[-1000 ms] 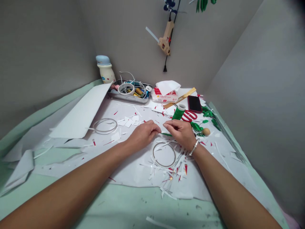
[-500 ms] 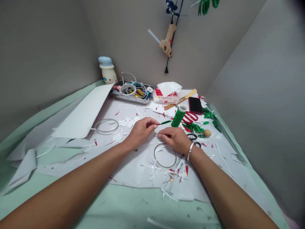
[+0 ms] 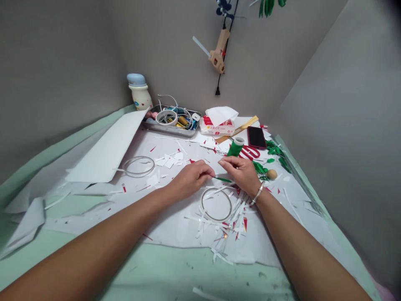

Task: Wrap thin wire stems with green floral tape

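My left hand [image 3: 196, 175] pinches the end of a slim green leaf-shaped piece [image 3: 223, 179], which points right toward my other hand. My right hand [image 3: 241, 170] is closed in a pinch just above that piece; whatever is between its fingertips is too fine to make out. Partly behind it stands a spool of green thread [image 3: 235, 147]. Below both hands a thin ring of wire or cord [image 3: 203, 205] lies on white paper among paper strips. More green leaf pieces [image 3: 259, 168] and a wooden ball [image 3: 272, 174] lie right of my right hand.
Red-handled scissors [image 3: 250, 153] and a phone [image 3: 256, 137] lie to the right. A tissue pack [image 3: 217, 126] and a metal tray [image 3: 188, 133] of spools stand at the back beside a bottle [image 3: 140, 93]. A glue gun [image 3: 218, 52] hangs on the wall. White card [image 3: 108, 146] leans left.
My left hand rose with the green piece, then came down again. My right hand dipped nearer me, then moved back up and right, covering the spool's lower part.
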